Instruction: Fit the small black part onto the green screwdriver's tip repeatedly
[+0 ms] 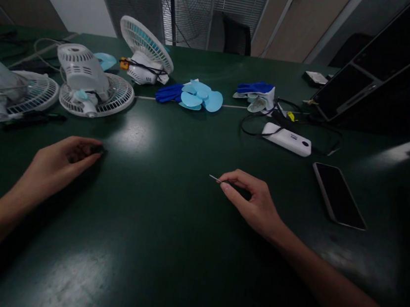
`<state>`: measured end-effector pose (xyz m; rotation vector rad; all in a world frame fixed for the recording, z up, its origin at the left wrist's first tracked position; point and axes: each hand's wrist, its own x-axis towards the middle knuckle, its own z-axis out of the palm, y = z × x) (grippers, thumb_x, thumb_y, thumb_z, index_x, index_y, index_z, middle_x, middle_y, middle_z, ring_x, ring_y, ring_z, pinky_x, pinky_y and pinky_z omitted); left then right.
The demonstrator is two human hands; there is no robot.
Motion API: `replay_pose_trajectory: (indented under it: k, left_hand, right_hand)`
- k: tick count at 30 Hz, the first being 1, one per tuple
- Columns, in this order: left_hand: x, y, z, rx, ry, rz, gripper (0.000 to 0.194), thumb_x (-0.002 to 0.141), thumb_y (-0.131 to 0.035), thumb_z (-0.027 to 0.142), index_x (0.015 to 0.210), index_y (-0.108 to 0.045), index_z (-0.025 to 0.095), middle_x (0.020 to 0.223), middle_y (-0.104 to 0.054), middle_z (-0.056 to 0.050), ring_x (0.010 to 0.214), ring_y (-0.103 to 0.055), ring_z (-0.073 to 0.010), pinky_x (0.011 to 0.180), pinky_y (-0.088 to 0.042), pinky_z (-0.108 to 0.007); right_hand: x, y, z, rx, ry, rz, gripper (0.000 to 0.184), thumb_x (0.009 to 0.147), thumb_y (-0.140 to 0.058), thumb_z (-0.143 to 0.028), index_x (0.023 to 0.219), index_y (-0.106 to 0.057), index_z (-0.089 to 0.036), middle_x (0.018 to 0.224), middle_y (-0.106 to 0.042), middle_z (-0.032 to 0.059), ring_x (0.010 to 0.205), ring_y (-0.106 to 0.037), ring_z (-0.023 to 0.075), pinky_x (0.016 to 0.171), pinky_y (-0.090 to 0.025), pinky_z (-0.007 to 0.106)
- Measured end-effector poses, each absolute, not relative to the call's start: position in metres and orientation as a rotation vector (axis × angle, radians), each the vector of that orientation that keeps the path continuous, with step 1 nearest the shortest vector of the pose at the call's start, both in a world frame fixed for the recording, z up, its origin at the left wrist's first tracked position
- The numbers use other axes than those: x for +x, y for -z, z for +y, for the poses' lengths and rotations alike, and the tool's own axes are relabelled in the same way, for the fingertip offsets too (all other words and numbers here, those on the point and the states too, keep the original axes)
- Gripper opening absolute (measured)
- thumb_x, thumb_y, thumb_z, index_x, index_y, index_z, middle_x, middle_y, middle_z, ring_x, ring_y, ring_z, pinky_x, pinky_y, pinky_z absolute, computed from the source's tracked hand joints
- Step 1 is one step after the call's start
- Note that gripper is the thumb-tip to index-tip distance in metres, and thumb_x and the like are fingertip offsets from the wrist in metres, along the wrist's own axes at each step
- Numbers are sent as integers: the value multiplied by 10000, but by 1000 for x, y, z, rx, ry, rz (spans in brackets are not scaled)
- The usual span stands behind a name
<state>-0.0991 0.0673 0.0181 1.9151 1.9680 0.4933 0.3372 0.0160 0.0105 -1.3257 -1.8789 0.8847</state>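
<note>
My left hand (60,163) is closed over the dark green table (151,226), pinching a small dark object (98,149) at the fingertips. Its kind is too dim to make out. On the other side, my right hand (255,202) pinches a thin, light metal pin (214,178) between thumb and forefinger, its tip pointing left. The two hands are well apart. Beyond my left hand lies a white fan with its grille face down (96,93). A light blue fan blade (201,96) rests on a blue glove (168,92) at the back.
More white fans (14,90) (146,49) stand left and back. On the right are a phone (340,196), a white power bank (287,139) with a black cable, a blue-and-white glove (256,94) and a black cabinet (383,71).
</note>
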Motion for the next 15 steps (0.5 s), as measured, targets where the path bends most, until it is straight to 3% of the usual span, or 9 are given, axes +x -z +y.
replay_pose_trajectory:
  k: [8, 15]
  left_hand:
    - [-117, -18, 65, 2341, -427, 2044, 442, 971, -451, 535, 1274, -595, 248, 1251, -530, 2, 858, -579, -131, 731, -472, -215]
    - [-133, -21, 65, 2502, -109, 2167, 438, 1023, -326, 452, 1353, -524, 243, 1339, -522, -22, 1150, -567, -202, 967, -470, -299]
  right_hand:
    - [338, -11, 16, -1325, -902, -1883, 180, 963, -593, -364, 1058, -702, -257, 982, -699, 8, 875, -649, 148, 716, -491, 291]
    - [337, -11, 16, -1334, -898, -1880, 181, 963, -591, -367, 1051, -705, -259, 987, -703, 12, 891, -649, 159, 733, -493, 304]
